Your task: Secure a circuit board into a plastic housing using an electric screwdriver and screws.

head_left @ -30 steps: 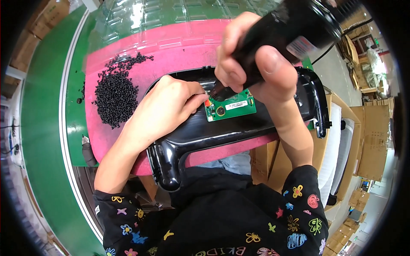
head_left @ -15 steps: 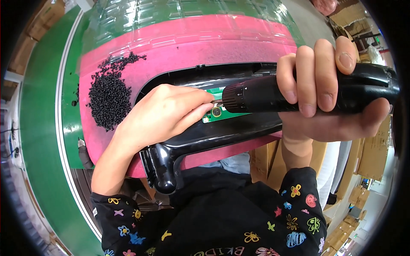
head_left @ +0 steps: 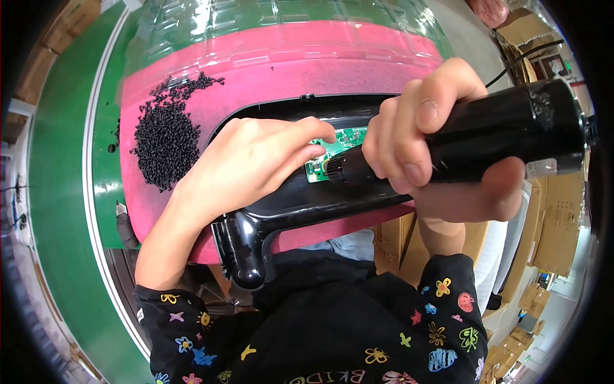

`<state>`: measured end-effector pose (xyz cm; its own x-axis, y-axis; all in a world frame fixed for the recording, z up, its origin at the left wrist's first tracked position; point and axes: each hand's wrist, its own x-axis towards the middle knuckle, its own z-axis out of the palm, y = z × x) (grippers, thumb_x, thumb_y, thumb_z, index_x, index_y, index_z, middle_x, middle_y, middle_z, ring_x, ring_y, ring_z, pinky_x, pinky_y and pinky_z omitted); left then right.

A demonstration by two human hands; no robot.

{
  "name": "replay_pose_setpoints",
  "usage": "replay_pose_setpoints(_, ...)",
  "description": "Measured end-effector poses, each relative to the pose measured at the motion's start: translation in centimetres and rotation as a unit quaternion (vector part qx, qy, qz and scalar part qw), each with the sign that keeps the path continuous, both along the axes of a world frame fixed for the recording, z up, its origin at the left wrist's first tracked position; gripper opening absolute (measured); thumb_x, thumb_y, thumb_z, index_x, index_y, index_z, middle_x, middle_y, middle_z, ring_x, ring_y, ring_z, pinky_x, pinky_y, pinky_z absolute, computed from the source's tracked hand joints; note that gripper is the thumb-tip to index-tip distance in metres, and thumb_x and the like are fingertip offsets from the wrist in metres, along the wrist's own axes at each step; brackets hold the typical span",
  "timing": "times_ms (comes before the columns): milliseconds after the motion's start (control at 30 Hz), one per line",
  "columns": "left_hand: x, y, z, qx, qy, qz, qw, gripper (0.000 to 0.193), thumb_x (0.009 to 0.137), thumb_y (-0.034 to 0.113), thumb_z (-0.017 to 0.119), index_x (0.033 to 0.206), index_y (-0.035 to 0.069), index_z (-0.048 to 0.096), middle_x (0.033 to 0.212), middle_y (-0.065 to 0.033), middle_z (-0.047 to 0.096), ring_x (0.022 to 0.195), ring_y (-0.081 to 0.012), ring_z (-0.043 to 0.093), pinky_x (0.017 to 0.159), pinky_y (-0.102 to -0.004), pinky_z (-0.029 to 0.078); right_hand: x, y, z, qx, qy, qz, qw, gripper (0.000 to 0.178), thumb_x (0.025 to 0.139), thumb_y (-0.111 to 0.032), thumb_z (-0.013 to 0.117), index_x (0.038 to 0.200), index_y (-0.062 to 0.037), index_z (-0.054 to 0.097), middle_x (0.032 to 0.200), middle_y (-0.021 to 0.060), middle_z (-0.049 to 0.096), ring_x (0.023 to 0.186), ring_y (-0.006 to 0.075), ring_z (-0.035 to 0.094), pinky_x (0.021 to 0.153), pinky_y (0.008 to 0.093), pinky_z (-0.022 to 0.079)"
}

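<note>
Screwdriver [head_left: 492,137] in my right hand [head_left: 441,160] is driving into green PCB [head_left: 339,144] — left hand [head_left: 256,166] is pressing board onto black housing [head_left: 300,205], fastening looks midway, w/ spare screws [head_left: 163,144] heaped.

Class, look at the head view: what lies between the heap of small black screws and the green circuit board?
In the head view, the left hand lies between the black screws and the green circuit board, resting on the black plastic housing.

Factory assembly line: green conveyor belt [head_left: 57,211], stacked cartons [head_left: 563,224].
</note>
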<state>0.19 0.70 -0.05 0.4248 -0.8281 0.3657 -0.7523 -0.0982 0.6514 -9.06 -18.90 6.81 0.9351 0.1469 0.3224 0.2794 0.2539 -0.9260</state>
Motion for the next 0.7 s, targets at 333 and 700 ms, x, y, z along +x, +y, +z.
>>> replay_pose_setpoints(333, -0.4, -0.4, -0.5, -0.085, -0.043, 0.073, 0.993, 0.015, 0.088, 0.005, 0.060, 0.103, 0.006, 0.058, 0.086, -0.0121, 0.064, 0.078, -0.0326, 0.065, 0.062, -0.0416, 0.052, 0.6, 1.1, -0.5, -0.037, 0.050, -0.007, 0.998, 0.062, 0.078, -0.057, 0.076, 0.100, -0.0065, 0.048, 0.069, 0.0008, 0.053, 0.055, 0.0108, 0.050, 0.052, 0.0249, 0.041)
replay_pose_setpoints(700, -0.4, 0.4, 0.2, 0.009, -0.063, 0.069, 0.996, 0.024, 0.082, 0.009, 0.066, 0.105, 0.004, 0.063, 0.085, -0.0085, 0.064, 0.087, -0.0292, 0.064, 0.072, -0.0407, 0.053, 3.8, 0.6, -1.8, -0.060, -0.035, 0.171, 0.983, 0.067, 0.073, -0.057, 0.081, 0.097, -0.0031, 0.049, 0.067, 0.0021, 0.051, 0.053, 0.0118, 0.048, 0.049, 0.0254, 0.039)
